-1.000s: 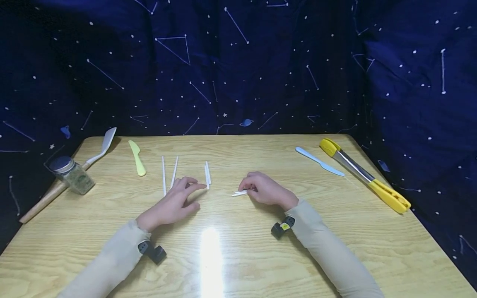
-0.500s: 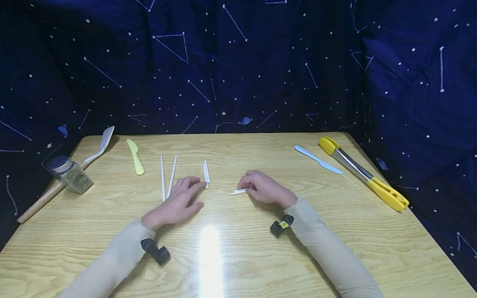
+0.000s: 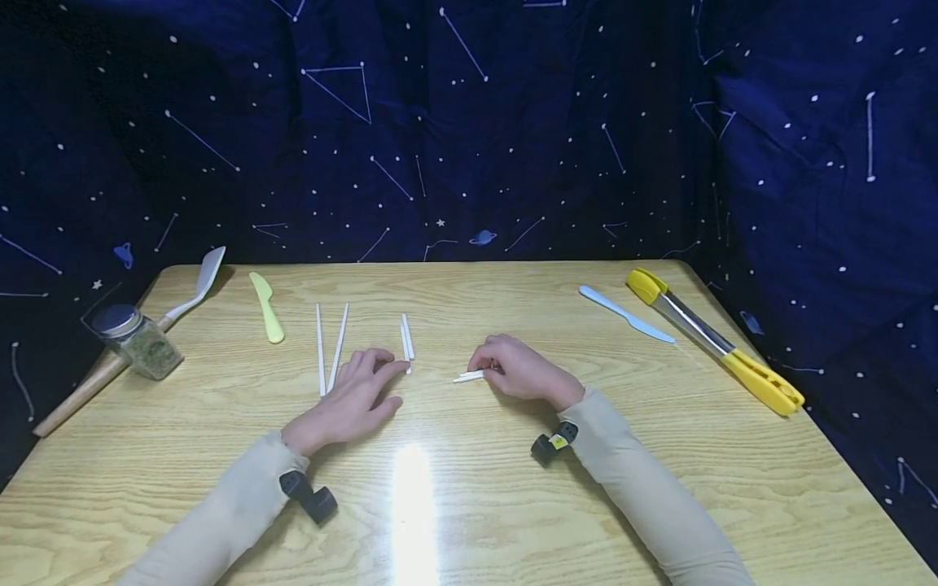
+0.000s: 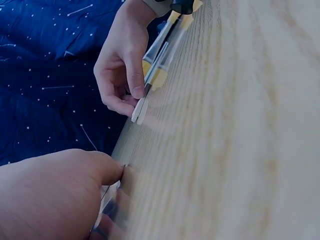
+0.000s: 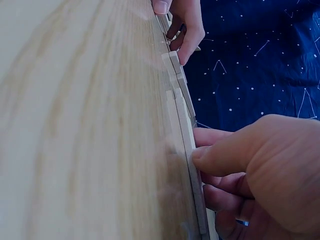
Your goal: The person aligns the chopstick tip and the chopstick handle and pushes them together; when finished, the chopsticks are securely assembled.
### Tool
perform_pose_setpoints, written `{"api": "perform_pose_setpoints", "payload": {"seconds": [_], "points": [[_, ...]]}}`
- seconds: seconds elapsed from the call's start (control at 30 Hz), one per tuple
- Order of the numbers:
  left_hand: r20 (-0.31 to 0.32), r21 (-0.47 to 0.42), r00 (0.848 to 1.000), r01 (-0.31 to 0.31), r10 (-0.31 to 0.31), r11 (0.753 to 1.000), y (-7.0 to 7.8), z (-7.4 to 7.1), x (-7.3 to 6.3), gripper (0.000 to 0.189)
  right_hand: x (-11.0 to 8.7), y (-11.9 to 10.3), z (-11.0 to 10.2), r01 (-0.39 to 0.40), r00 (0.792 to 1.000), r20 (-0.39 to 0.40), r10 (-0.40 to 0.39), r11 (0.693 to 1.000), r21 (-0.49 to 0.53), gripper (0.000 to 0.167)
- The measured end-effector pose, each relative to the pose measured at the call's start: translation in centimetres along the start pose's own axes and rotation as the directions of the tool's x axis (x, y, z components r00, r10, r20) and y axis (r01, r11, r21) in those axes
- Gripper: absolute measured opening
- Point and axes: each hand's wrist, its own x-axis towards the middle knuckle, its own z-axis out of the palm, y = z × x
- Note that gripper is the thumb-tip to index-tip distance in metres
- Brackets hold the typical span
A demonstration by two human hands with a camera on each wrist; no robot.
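My left hand (image 3: 350, 403) is low over the table, palm down with fingers spread. Its index fingertip touches the near end of a pair of short white sticks (image 3: 408, 338) lying side by side. Two longer white sticks (image 3: 320, 350) lie just beyond this hand, their near ends at its knuckles. To the right, my right hand (image 3: 522, 370) pinches more thin white sticks (image 3: 467, 378) between thumb and fingers, low on the table. In the right wrist view the thumb presses on a pale, flat-sided stick (image 5: 186, 135); the palm hides the rest.
On the left, a spice jar (image 3: 150, 346) leans on the wooden handle of a spatula (image 3: 208, 277), near a yellow-green knife (image 3: 268, 313). A blue knife (image 3: 626, 314) and yellow-ended tongs (image 3: 696, 330) lie right. A dark starry cloth (image 3: 469, 146) hangs behind the table.
My left hand has slid slightly to the right, its index fingertip staying at the short sticks. The right hand keeps its pinch and has hardly moved.
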Motion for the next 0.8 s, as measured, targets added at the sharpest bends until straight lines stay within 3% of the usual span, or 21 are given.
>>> {"api": "perform_pose_setpoints", "payload": {"seconds": [0.3, 0.5, 0.63, 0.8], "points": [[-0.060, 0.003, 0.998, -0.029, 0.029, 1.000, 0.06, 0.06, -0.12, 0.039, 0.04, -0.29, -0.08, -0.096, 0.995, 0.038, 0.096, 0.995, -0.004, 0.015], [-0.110, -0.011, 0.992, -0.069, 0.067, 0.998, 0.03, 0.18, 0.11, 0.026, 0.02, -0.46, -0.23, -0.095, 0.995, 0.042, 0.095, 0.995, 0.004, 0.014], [-0.141, -0.035, 0.989, -0.060, 0.055, 0.998, 0.15, 0.28, 0.20, 0.016, -0.01, -0.53, -0.22, -0.092, 0.995, 0.043, 0.091, 0.996, 0.004, 0.014], [-0.226, -0.062, 0.972, -0.071, 0.055, 0.996, 0.19, 0.50, 0.36, 0.013, -0.06, -0.60, -0.21, -0.082, 0.996, 0.033, 0.082, 0.997, 0.000, 0.014]]}}
